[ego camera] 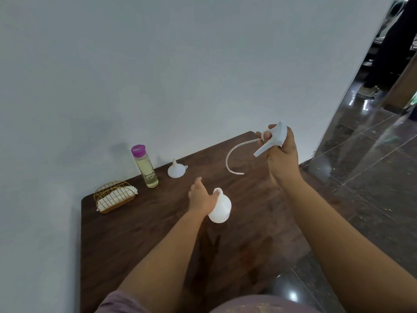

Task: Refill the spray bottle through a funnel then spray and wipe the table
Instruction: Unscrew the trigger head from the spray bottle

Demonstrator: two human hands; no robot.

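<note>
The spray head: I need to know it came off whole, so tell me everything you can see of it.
The spray head is white, plastic by the look of it, with a trigger and a nozzle. A long thin pale dip tube curves down from it and ends free above the table. It is off the bottle, held in the air by the right hand, whose fingers curl round it. Nothing else touches it.

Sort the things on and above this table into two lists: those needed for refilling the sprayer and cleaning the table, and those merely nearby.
Needed: spray bottle, held by left hand; sprayer head with tube, in right hand; funnel; refill bottle; cloth; table.

Nearby: wire holder; wall.
</note>
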